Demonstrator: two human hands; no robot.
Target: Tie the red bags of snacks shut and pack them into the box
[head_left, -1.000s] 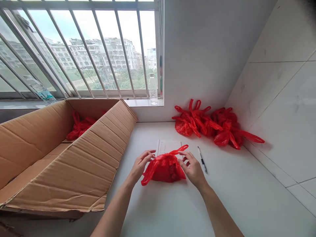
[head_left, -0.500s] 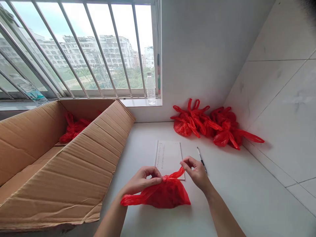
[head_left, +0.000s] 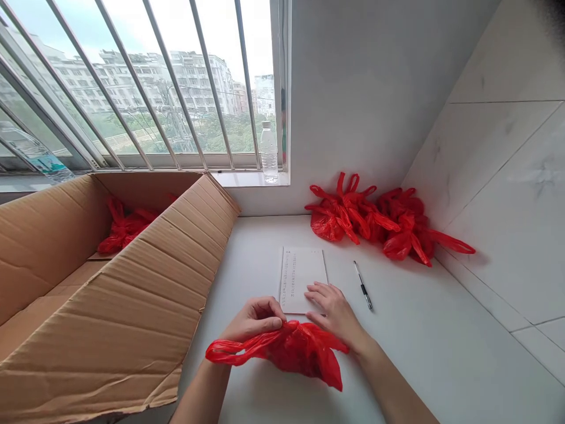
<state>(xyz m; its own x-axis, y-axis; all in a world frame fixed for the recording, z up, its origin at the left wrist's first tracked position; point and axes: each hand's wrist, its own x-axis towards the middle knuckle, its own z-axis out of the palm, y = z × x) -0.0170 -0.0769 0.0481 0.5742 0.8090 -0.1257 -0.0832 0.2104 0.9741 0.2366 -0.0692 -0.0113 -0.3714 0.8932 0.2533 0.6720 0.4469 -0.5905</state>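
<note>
A red plastic bag [head_left: 300,353], knotted at the top, is held just above the white tabletop. My left hand [head_left: 258,318] pinches it beside the knot, and one loop handle hangs over my left wrist. What is inside the bag cannot be made out. My right hand [head_left: 333,309] is open, its fingers spread over the lower right part of a notepad [head_left: 302,274] with handwritten lines. The bag's other handle end lies by my right wrist. To the right of that hand rests a black-and-clear pen [head_left: 364,287].
A large open cardboard box [head_left: 154,294] stands on the left with red bags [head_left: 126,227] inside. Several tied red bags [head_left: 366,221] sit against the back wall at right. A clear bottle [head_left: 269,153] stands on the windowsill; another bottle [head_left: 46,162] is at far left.
My right hand has let go of the bag's right handle and opened over the notepad. That handle has dropped to the right. My left hand keeps its pinch, and the bag has tilted slightly.
</note>
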